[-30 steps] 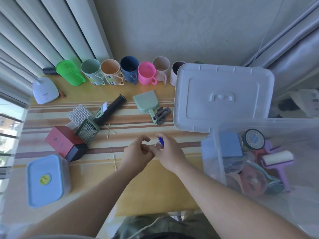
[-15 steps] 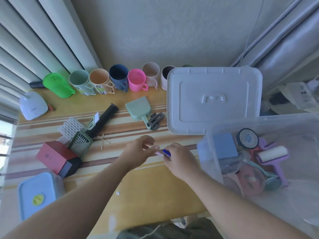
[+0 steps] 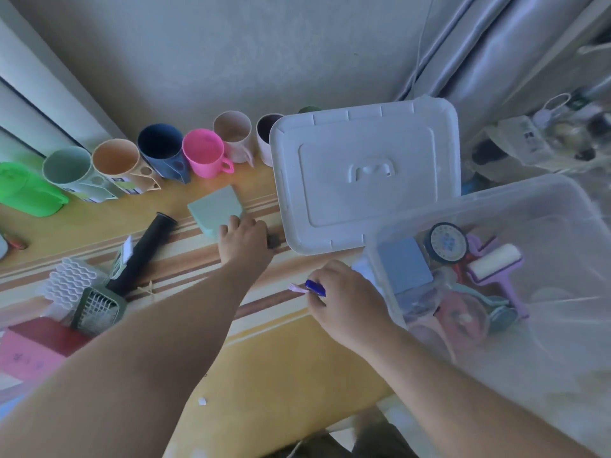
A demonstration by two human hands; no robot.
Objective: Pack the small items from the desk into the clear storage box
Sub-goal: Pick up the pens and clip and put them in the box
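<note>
Clear plastic forms the storage box point(image 3: 562, 206) at your right, its near corner hanging over the edge of the desk point(image 3: 281, 358). Inside it lie a blue block point(image 3: 405, 266), a round dial-faced thing point(image 3: 446, 242), a purple lint roller point(image 3: 496, 262) and some pink and teal pieces too blurred to name. Its white lid point(image 3: 367, 173) lies flat on the desk just behind it, the front edge touching or nearly touching the box rim.

Your right hand point(image 3: 347, 302) sits just beside the box's left wall, fingers curled, pinching a small blue and pink item point(image 3: 310, 287) that sticks out to the left; you cannot tell from this view what the item is. Your left hand point(image 3: 244, 242) reaches forward across the striped mat, fingers bent down over the handle end of a mint green scoop point(image 3: 215, 209) and a small dark clip point(image 3: 272, 241) just beside it. Whether those fingers actually grip either one is hidden by the back of the hand.

Along the wall stands a row of cups: green point(image 3: 26, 190), pale green point(image 3: 67, 166), orange point(image 3: 115, 158), navy point(image 3: 160, 143), pink point(image 3: 203, 153), beige point(image 3: 231, 128) and one more half behind the lid. Left of your forearm lie a black tube point(image 3: 148, 246), a white wavy tray point(image 3: 71, 279), a green grater-like tool point(image 3: 97, 309) and a red box point(image 3: 33, 345).
</note>
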